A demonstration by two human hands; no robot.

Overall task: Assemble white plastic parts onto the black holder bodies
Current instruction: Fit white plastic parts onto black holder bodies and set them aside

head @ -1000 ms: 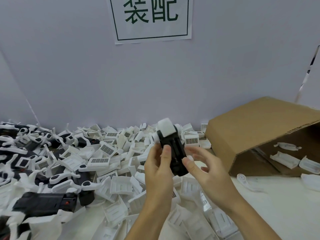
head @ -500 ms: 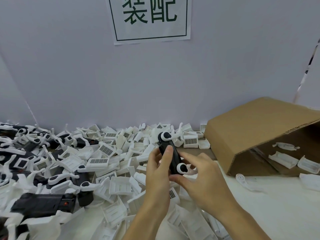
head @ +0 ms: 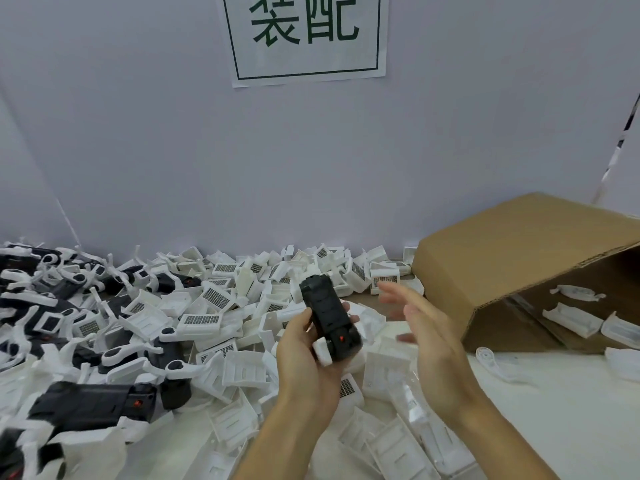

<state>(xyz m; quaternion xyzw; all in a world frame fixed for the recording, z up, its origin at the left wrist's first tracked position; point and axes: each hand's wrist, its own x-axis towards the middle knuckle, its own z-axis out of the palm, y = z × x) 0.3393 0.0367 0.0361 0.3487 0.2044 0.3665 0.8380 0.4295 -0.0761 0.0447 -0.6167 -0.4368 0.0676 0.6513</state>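
Note:
My left hand [head: 304, 358] grips a black holder body [head: 329, 317] above the pile, its long axis tilted away from me. A small red dot shows near its lower end, and a white plastic part [head: 322, 351] sits at that end by my thumb. My right hand [head: 429, 337] hovers just right of the body with fingers spread and blurred, holding nothing. Loose white plastic parts [head: 214, 299] cover the table [head: 554, 410] beneath both hands.
More black holder bodies with white arms [head: 93, 403] lie heaped at the left. A tipped cardboard box [head: 519, 258] at the right holds several white parts. A wall with a printed sign [head: 304, 36] stands behind. Bare table shows at the lower right.
The black body has been turned in my left hand, so the red-dot end now faces me. My right hand has let go of it and moved off to the right, fingers spread.

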